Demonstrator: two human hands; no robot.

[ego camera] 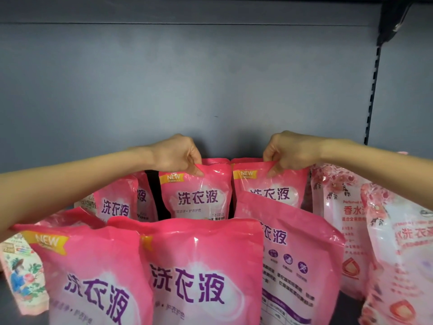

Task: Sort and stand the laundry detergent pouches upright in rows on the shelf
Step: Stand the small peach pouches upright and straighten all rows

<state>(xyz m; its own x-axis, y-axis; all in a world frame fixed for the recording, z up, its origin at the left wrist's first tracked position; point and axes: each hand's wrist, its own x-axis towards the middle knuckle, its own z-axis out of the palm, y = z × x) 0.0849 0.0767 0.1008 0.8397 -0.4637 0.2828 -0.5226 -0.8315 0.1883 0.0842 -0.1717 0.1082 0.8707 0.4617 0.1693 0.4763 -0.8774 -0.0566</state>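
Left hand (175,153): fingers pinched shut on the top edge of a glossy bright pink plastic detergent pouch with purple lettering (199,195), back row, centre.
Right hand (288,148): fingers pinched shut on the top edge of the matching bright pink pouch (271,188) just beside the first, to its right.
Held pouches: both upright, side by side, close to the grey metal back panel (187,78).
Front row: two more bright pink pouches (93,277) (199,277) stand upright, labels forward; a third (297,254) leans behind them, back print showing.
Right side: pale pink floral-printed pouches (339,219) stand beside the row.
Left edge: a cream pouch with a flower picture (23,273), tilted.
Upright post: slotted dark metal strip (372,95) at the right.
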